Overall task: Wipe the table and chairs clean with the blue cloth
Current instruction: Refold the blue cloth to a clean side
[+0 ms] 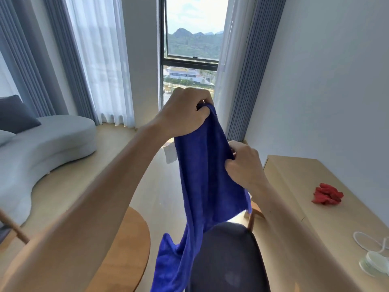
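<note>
Cloth [202, 182] held aloft above the chair [227, 260], left hand [185, 112] gripping its top, right hand [242, 163] pinching one edge (table [126, 249] alongside). Fold into a flat pad before wiping.

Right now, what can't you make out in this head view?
- Chair: the blue cloth and right arm cover parts of it; the bottom edge cuts off the rest.
- Round table: the left arm covers much of it.
- Left hand and right hand: fingertips buried in cloth folds.
- White cord: cut off at the right edge.
</note>
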